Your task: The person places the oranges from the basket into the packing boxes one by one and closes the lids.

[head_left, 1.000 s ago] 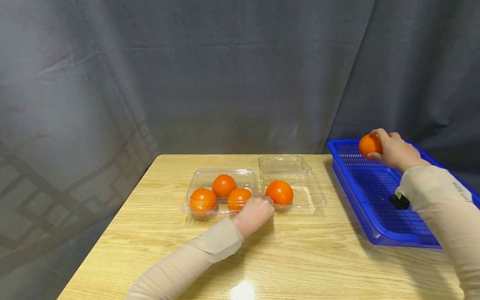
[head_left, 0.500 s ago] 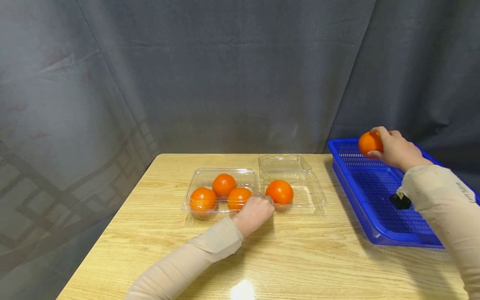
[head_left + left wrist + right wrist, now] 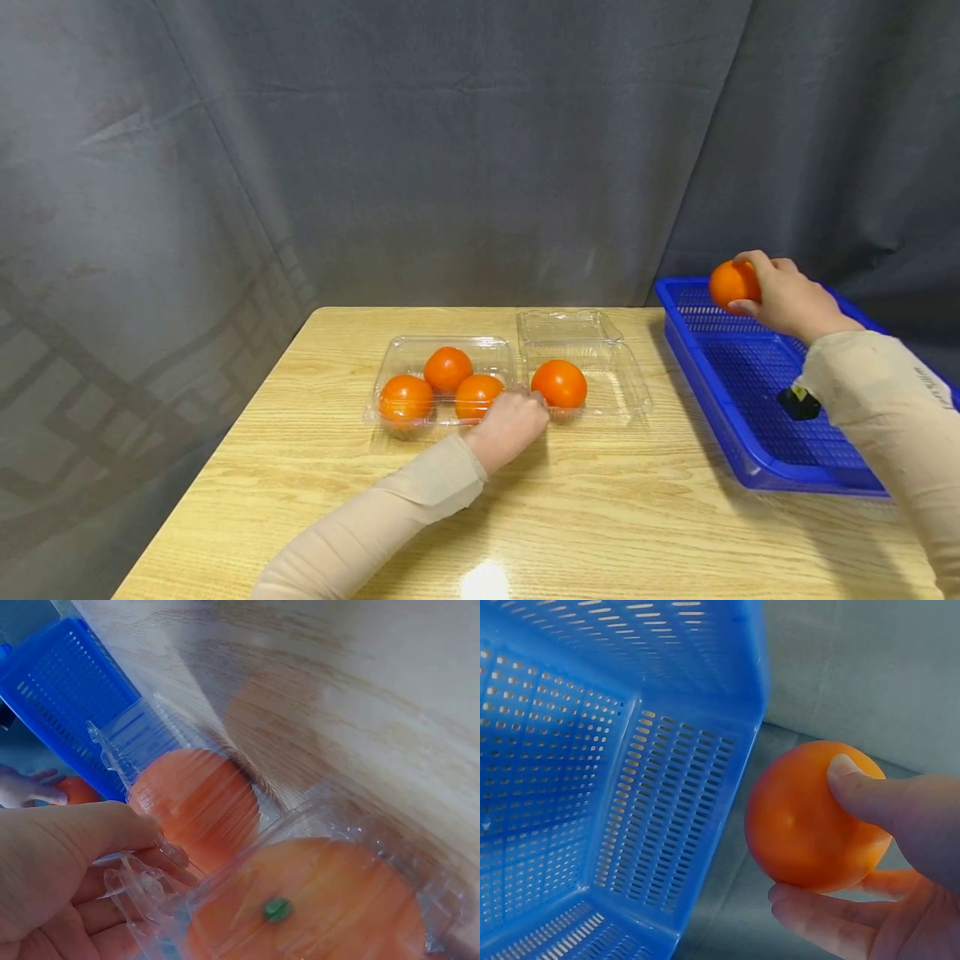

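Observation:
My right hand [image 3: 798, 304] holds an orange [image 3: 733, 286] above the far end of the blue basket [image 3: 705, 387]. In the right wrist view the thumb lies on the orange's top side and fingers curl beneath it. My left hand [image 3: 512, 427] is at the adjoining edges of two clear plastic clamshell boxes. Its thumb and fingers pinch the clear plastic rim [image 3: 171, 851] in the left wrist view. Three oranges sit in the left box [image 3: 393, 354], and one orange [image 3: 558, 384] sits in the right box [image 3: 618, 375], whose lid [image 3: 570, 327] lies folded back.
The slatted blue basket stands at the table's right side. A small black object [image 3: 798, 404] shows beside the right sleeve, over the basket. The wooden table [image 3: 600, 508] runs up to a grey curtain [image 3: 480, 167] behind.
My right hand, with the orange, has shifted slightly left and up over the basket. My left hand and the two boxes stay in place.

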`<state>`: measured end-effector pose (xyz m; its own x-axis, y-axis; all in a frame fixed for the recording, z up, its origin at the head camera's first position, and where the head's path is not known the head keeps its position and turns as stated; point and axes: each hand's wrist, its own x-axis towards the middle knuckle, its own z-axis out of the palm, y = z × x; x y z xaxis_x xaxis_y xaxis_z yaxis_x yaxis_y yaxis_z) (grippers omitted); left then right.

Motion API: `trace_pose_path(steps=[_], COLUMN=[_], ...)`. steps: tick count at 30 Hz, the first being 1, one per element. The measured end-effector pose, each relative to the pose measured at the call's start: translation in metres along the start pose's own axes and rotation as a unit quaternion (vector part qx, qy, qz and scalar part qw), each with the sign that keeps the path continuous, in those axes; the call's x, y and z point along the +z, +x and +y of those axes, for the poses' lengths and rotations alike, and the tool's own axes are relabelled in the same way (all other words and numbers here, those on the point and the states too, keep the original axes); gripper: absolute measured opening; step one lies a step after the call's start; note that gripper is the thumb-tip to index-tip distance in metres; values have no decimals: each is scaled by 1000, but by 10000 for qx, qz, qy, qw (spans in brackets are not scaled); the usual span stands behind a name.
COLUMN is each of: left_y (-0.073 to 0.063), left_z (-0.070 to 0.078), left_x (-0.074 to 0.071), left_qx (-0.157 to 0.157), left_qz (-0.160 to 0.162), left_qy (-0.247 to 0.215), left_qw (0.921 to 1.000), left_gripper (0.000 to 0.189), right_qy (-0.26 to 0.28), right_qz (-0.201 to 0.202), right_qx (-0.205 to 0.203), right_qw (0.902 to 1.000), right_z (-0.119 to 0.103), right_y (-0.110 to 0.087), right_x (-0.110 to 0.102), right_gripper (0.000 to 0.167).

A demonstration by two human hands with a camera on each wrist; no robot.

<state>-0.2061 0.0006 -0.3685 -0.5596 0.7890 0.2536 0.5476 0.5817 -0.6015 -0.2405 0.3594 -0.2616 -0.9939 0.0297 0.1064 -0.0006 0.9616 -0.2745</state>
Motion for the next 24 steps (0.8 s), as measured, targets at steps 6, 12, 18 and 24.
trace_pose_path(steps=[6,12,18,24], left_y=[0,0,0,1], left_z=[0,0,0,0], left_x=[0,-1,-1,-1], left_qx=[-2,49,53,52], left_qz=[-14,-97,-80,-26], left_qy=[34,89,52,63], left_qw=[10000,9999,9999,10000], left_gripper=[11,10,11,11], right_qy=[-65,-129,-161,-210], right_qz=[13,-2,4,-32], right_qx=[-67,-93,-144,-226], right_qw=[10000,9999,9998,9995], right_z=[-5,-8,-13,-17], right_y=[1,2,1,0], right_x=[-1,-1,-2,-3], right_gripper=[64,63,62,62])
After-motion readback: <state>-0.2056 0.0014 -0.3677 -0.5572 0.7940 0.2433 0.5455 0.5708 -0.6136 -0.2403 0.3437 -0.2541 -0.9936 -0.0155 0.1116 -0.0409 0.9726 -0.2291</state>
